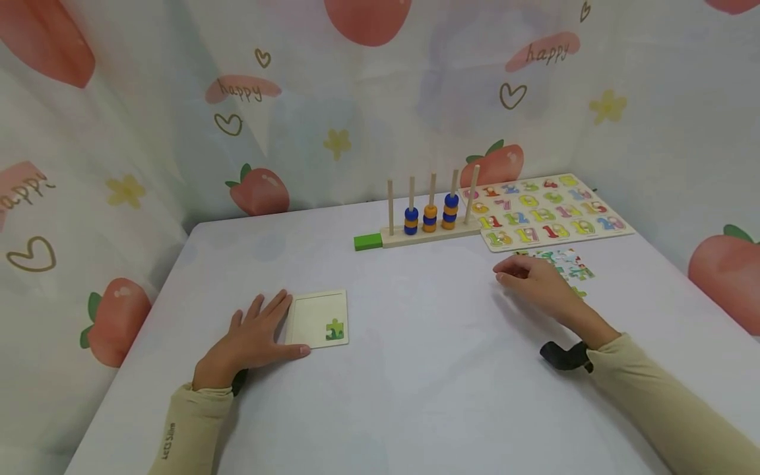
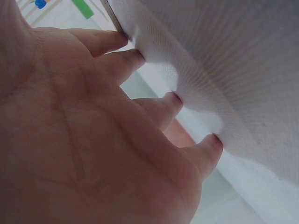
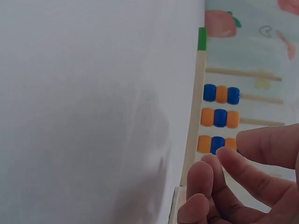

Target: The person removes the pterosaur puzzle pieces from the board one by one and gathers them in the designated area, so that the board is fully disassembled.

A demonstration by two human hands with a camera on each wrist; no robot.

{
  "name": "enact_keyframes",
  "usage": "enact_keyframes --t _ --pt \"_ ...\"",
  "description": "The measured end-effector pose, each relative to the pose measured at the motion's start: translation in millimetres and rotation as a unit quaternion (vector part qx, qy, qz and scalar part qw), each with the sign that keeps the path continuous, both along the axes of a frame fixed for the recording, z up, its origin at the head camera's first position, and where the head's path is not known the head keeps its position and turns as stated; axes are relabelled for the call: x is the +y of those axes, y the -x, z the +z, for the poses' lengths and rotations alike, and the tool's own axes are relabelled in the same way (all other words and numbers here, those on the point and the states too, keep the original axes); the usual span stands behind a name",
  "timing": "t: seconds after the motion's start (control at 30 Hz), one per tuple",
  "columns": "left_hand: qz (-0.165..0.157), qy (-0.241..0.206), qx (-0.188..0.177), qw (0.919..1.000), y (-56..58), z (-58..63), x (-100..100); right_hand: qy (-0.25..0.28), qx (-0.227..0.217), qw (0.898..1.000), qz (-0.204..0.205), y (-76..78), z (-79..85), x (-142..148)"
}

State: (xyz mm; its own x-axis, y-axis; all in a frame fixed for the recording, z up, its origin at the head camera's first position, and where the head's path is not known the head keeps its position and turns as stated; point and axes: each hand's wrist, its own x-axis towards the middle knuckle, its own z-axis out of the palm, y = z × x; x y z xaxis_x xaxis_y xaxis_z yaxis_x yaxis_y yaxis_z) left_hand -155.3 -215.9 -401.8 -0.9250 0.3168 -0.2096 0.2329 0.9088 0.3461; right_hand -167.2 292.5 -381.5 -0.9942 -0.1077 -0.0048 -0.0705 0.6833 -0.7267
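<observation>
My left hand (image 1: 255, 340) lies spread at the left side of a small square puzzle tray (image 1: 310, 310), its thumb along the near edge. In the left wrist view the fingertips (image 2: 212, 144) press into the white cloth, with the tray's edge (image 2: 112, 15) by one finger. One green jigsaw piece (image 1: 335, 329) sits in the tray's near right corner. Above the table at the right, my right hand (image 1: 537, 285) has loosely bent fingers and nothing between them. Just beyond it lies a group of colourful jigsaw pieces (image 1: 572, 264), partly hidden by the hand.
A wooden peg abacus (image 1: 424, 237) with blue and orange beads and a green end block (image 1: 368, 242) stands at the back. To its right a number puzzle board (image 1: 552, 211) lies by the patterned curtain (image 1: 380, 99). White cloth covers the table (image 1: 410, 369).
</observation>
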Motion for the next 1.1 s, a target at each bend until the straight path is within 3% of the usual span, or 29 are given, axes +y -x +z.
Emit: enact_keyframes --t 1.1 --pt "-0.002 0.006 0.010 0.9999 -1.1 0.3 1.5 0.035 -0.008 0.992 0.122 13.5 -7.5 -112.2"
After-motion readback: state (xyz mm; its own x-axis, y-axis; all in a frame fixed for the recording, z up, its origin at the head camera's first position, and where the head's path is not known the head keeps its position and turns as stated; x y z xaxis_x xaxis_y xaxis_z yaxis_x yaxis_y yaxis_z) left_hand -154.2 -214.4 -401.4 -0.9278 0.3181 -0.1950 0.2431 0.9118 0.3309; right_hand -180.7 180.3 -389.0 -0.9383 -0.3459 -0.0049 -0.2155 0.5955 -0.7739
